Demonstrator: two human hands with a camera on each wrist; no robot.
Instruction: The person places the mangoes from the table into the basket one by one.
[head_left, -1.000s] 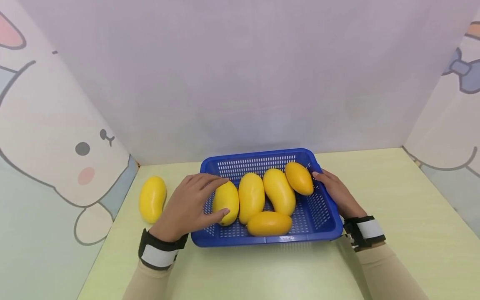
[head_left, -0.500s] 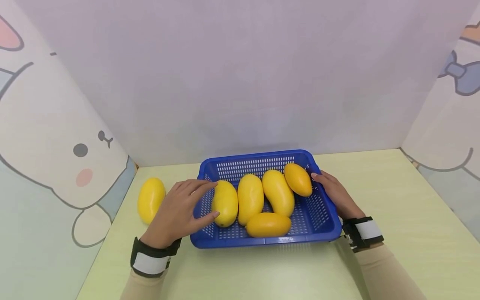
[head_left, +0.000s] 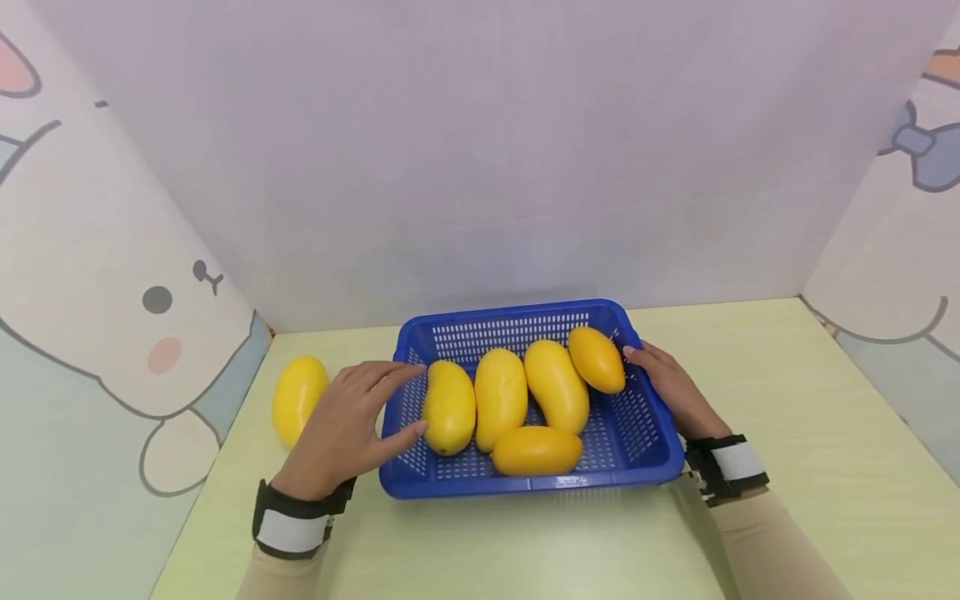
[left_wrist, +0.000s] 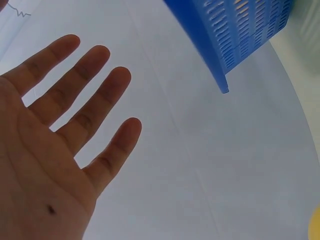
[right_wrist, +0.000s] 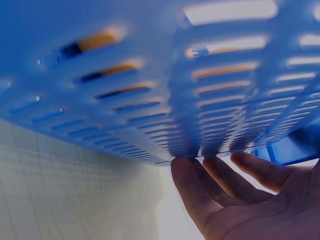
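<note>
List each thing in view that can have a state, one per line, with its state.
Basket: upright on the table, holding five mangoes.
Mangoes in basket: lying on their sides, packed close together.
Loose mango: lying on the table, left of the basket, untouched.
Left hand: open, fingers spread, gripping nothing.
Right hand: open, fingers against the basket's right wall.

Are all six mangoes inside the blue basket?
No: five mangoes lie in the blue basket, while a sixth mango lies on the table to its left.
</note>
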